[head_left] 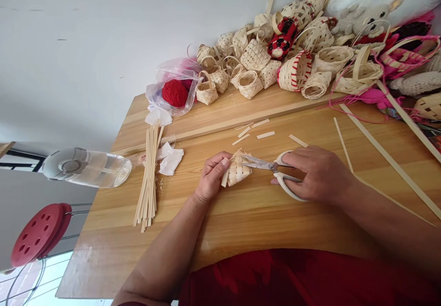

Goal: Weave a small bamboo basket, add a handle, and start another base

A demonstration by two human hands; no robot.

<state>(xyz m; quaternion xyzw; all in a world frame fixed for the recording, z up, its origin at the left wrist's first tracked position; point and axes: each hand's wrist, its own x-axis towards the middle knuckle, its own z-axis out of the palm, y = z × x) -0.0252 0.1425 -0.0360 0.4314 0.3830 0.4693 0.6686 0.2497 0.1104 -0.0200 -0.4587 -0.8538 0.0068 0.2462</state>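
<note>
A small woven basket point(238, 172) of pale strips is held over the wooden table, with my left hand point(215, 172) pinching its upper left side. One loose strip end sticks out below my left fingers. My right hand point(319, 172) grips white-handled scissors point(287, 186), fingers through the loops. The scissor handles are spread, and the blades lie across the basket's upper rim. Several short cut strips point(265, 135) lie on the table just beyond the basket.
Behind are many woven baskets point(255, 55), a bag with red yarn point(175, 93) and crocheted toys. A strip bundle point(148, 177), white scraps point(171, 161) and a water bottle point(89, 167) stand left. Long strips point(392, 161) lie right. Red stools point(37, 235) stand beyond the table point(103, 241).
</note>
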